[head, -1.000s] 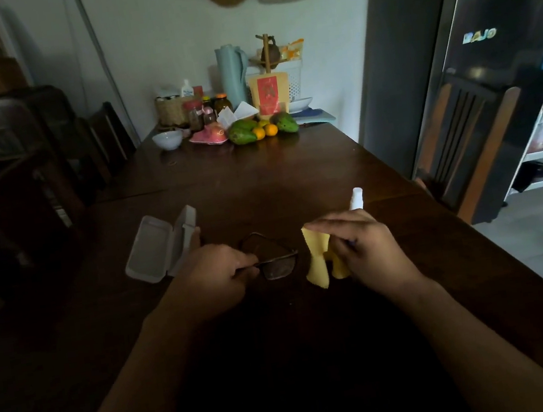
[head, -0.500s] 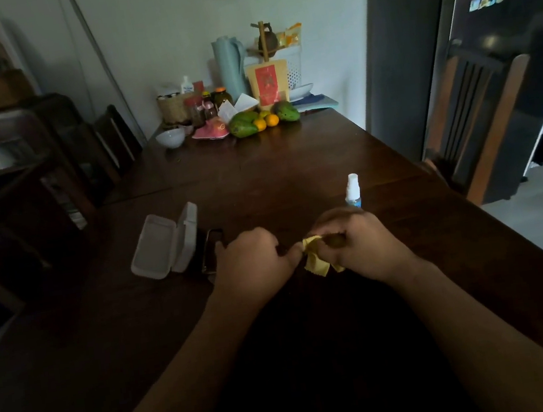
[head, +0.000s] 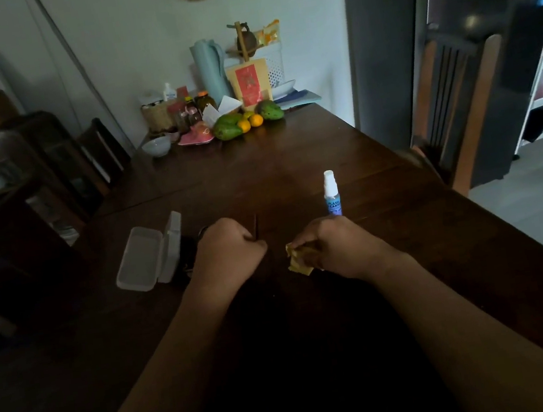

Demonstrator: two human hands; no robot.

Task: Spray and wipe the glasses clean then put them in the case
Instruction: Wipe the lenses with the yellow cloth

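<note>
Head view: spray bottle (head: 331, 194) at 12 o'clock of right hand (head: 337, 245) pinching yellow cloth (head: 300, 261); left hand (head: 227, 249), fingers curled, grips half-hidden dark glasses (head: 198, 241).

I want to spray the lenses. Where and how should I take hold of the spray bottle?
Grip the spray bottle round its blue labelled body, below the white nozzle, coming from the near side. It stands upright and slim just beyond the right hand, so a sideways wrap suits it. That hand holds the yellow cloth, so it probably needs freeing first.
</note>
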